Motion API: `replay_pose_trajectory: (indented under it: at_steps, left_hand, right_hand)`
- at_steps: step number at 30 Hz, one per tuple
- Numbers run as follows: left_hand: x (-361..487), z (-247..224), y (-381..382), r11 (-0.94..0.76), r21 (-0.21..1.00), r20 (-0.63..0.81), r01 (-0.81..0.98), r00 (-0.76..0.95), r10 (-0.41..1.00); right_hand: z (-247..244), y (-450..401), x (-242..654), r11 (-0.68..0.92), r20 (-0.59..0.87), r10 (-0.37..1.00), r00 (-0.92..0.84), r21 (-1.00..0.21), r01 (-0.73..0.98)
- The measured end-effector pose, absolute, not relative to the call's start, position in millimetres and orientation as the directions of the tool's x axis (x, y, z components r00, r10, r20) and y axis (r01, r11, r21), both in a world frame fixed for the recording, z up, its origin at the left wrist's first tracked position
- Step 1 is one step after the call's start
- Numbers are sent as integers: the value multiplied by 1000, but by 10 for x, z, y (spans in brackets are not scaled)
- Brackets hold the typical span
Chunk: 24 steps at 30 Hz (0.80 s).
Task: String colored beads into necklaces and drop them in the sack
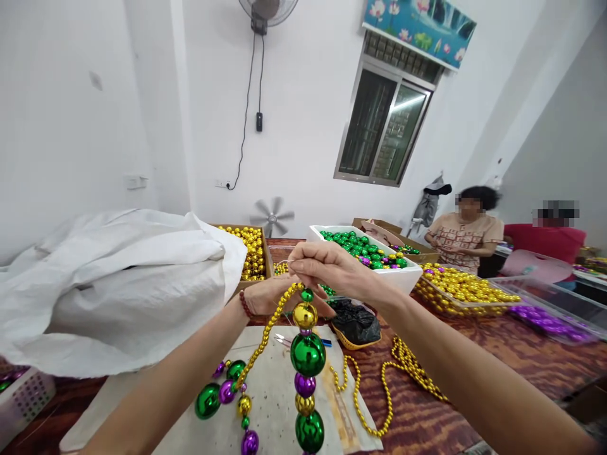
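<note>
My right hand is closed in a pinch on a thin, pale thread in front of my chest. Just behind and below it, my left hand grips the top of a bead necklace; its fingers are partly hidden. Large shiny green, purple and gold beads hang straight down from the hands. A run of small gold beads curves off to the left, down to more large beads. Under the hands lies a pale cloth with small scissors on it.
Small gold bead strings lie on the wooden table at right, near a yellow basket with black plastic. Behind are a white foam box of green beads and a gold bead tray. White sheeting bulges at left. Two people sit at right.
</note>
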<state>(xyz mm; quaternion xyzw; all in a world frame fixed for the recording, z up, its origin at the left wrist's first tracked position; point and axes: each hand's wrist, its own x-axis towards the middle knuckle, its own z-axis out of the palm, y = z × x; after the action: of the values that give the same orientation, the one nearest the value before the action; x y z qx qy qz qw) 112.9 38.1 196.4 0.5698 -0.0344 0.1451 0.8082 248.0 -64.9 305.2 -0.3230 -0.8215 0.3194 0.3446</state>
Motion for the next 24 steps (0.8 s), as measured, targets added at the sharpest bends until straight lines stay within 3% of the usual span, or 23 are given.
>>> replay_pose_trajectory:
  at_steps: [3,6,9,11,14,19,24]
  left_hand:
    - [1285,1956,161,426,879,238,-216,971,2]
    - [1349,1941,83,453,849,292,-272,956,27]
    - [1377,1970,74,371,873,293,-317,948,121]
    - [1398,2046,50,253,924,241,-288,950,201]
    - [1471,2204,-28,-67,975,224,-214,914,338]
    - [1657,2455,-184,-575,803,492,-160,723,486]
    - [1737,2913,-252,-710,677,648,-192,614,452]
  right_hand:
    - [3073,-748,2599,564,353,780,-517,-755,334]
    - [3091,-836,2726,562,359,799,-482,-730,388]
    - [3091,-890,2854,553,365,825,-431,-677,486]
    - [3083,-909,2934,534,348,842,-412,-638,555]
    - [3087,-927,3015,508,335,861,-382,-541,670]
    - [3267,-959,3002,527,432,825,-365,-353,773]
    - [3693,-1016,2954,608,584,715,-384,-249,754]
